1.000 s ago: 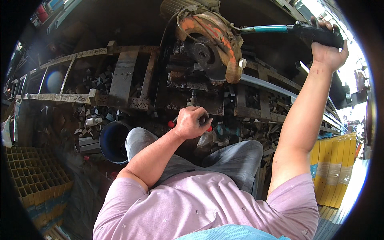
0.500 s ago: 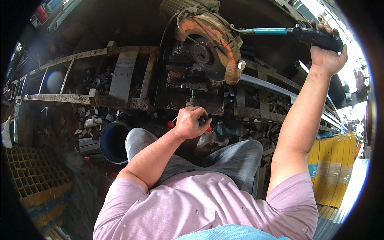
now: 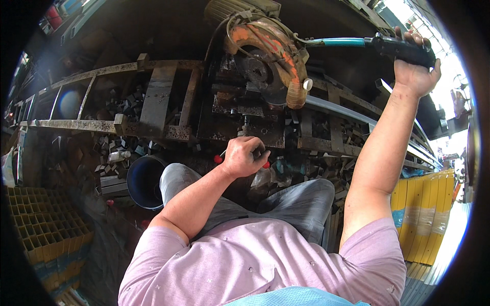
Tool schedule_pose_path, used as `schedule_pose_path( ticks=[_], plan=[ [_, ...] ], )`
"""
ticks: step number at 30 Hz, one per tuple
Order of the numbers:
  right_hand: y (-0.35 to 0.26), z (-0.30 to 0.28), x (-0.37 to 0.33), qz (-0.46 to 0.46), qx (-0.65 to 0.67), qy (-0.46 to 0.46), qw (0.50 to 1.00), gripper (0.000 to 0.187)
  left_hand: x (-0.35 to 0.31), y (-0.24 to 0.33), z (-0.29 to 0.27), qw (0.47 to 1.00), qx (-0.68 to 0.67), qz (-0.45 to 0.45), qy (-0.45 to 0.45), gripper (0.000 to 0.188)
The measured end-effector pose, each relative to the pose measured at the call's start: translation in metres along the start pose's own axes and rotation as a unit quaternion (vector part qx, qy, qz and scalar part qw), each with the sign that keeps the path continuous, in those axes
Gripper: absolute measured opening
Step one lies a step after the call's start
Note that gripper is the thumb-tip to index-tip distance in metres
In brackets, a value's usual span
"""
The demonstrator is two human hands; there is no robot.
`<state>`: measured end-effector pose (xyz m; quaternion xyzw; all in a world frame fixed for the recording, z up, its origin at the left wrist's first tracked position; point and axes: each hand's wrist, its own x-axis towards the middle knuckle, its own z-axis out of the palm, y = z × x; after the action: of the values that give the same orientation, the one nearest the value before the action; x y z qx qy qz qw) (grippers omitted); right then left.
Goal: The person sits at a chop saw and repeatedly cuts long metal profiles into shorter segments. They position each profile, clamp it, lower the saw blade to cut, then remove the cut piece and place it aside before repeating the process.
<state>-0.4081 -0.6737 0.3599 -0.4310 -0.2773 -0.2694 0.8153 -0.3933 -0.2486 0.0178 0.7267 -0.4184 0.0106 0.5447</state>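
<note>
A chop saw with a worn orange blade guard [image 3: 275, 43] stands ahead of me, its round dark blade [image 3: 258, 71] over a grimy metal base. From the guard a teal lever [image 3: 337, 42] runs right to a black handle [image 3: 400, 49]. My right hand [image 3: 414, 74] is closed around that handle, arm outstretched. Nearer to me, my left hand [image 3: 244, 157] is closed on the vise handle, whose bar ends in red knobs [image 3: 218, 159]. The vise screw [image 3: 246, 122] reaches forward from it to the jaw [image 3: 250, 109]; my fist hides the handle's middle.
A pale metal bar [image 3: 342, 111] extends right from the saw. Left is a ladder-like metal frame [image 3: 76, 123] above scattered offcuts [image 3: 109, 153]. A blue bucket [image 3: 146, 182] stands by my left knee. Yellow tube stacks [image 3: 48, 217] and wrapped yellow bars [image 3: 423, 214] flank me.
My right hand and the saw handle have shifted slightly left and down, and the blade sits a touch lower. My left hand stays on the vise handle.
</note>
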Motion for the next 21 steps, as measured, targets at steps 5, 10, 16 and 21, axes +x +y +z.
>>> schedule_pose_path(
  ticks=[5,10,16,21],
  plan=[
    [-0.0001,-0.0012,-0.002,-0.004,-0.003,0.009,1.0,0.061,-0.0005,-0.0002,-0.0001,1.0,-0.004,-0.003,-0.002,0.021],
    [-0.0014,-0.0037,-0.0016,0.002,-0.003,0.001,1.0,0.062,-0.0001,0.0,-0.0002,1.0,-0.006,-0.001,-0.002,0.02],
    [-0.0014,-0.0036,-0.0025,-0.003,-0.015,0.011,1.0,0.064,-0.0002,0.0007,-0.0005,1.0,-0.002,0.006,0.002,0.021],
    [0.0004,-0.0005,-0.0045,-0.013,-0.021,0.022,0.999,0.065,-0.0005,-0.0008,-0.0001,1.0,-0.004,0.007,0.003,0.021]
  ],
)
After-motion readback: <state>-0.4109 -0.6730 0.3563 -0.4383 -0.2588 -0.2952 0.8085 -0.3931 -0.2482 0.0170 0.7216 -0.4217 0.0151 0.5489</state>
